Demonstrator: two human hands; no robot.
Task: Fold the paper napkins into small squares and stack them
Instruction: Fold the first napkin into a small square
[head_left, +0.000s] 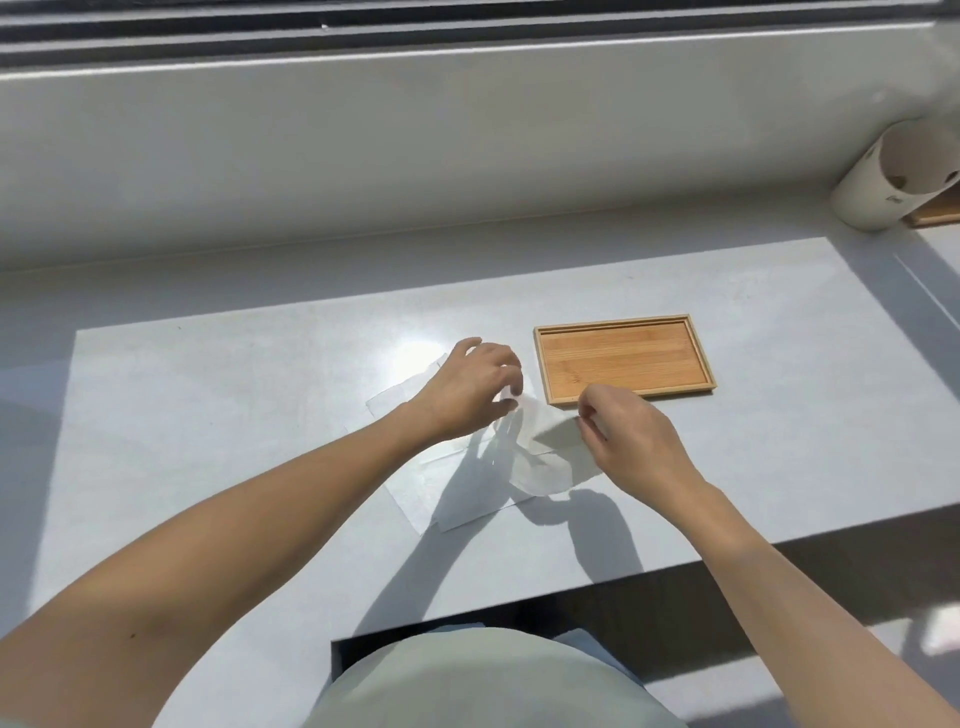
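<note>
Thin white paper napkins (415, 493) lie spread and overlapping on the pale grey table, in the middle of the head view. The top napkin (540, 462) is lifted and curls upward between my hands. My left hand (472, 389) pinches its far corner with the fingertips. The napkin's right edge is pinched by my right hand (628, 441), just in front of the tray. Part of the pile is hidden under my left wrist.
An empty bamboo tray (701, 358) lies right of the napkins. A white cylindrical container (883, 176) stands at the far right on another wooden tray (935, 213). The window ledge runs along the back; the table's front edge is near my body.
</note>
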